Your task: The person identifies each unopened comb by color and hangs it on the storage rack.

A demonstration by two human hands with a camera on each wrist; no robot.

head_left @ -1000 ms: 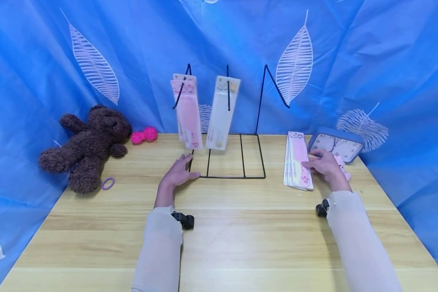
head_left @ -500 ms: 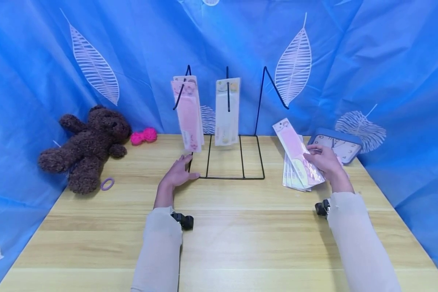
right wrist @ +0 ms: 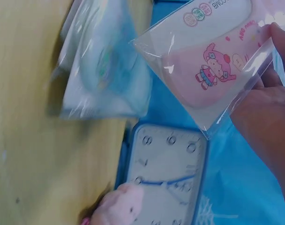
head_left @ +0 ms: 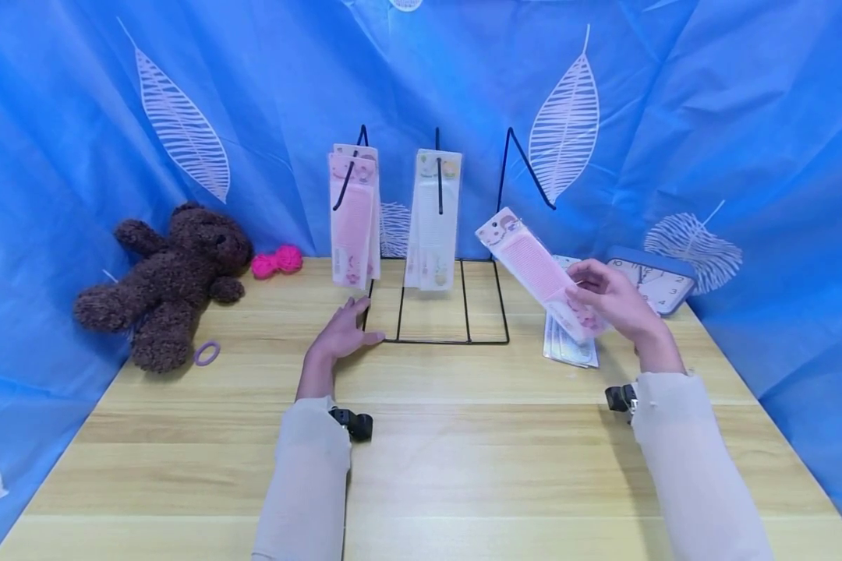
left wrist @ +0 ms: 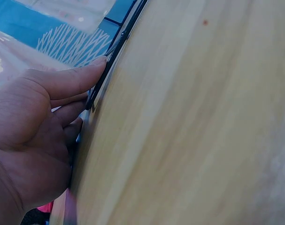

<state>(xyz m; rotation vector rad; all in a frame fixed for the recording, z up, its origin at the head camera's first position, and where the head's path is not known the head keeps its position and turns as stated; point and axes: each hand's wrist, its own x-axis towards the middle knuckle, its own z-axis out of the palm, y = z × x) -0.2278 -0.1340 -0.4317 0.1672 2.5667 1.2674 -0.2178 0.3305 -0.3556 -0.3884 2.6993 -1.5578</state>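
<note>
right hand [head_left: 606,300] grip pinches pink comb packet [head_left: 533,269] lifted off stack [head_left: 568,349]; left hand [head_left: 344,331] flat, steadying wire rack [head_left: 456,339]; next, judged: align hang-hole with free right hook [head_left: 529,167]

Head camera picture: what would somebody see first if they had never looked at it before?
Probably the pink comb packet lifted off the table in the right hand, near the middle right. Next, the black wire rack at the back with packets hanging on it, the left hand resting at its base, and the brown teddy bear lying at the left.
</note>
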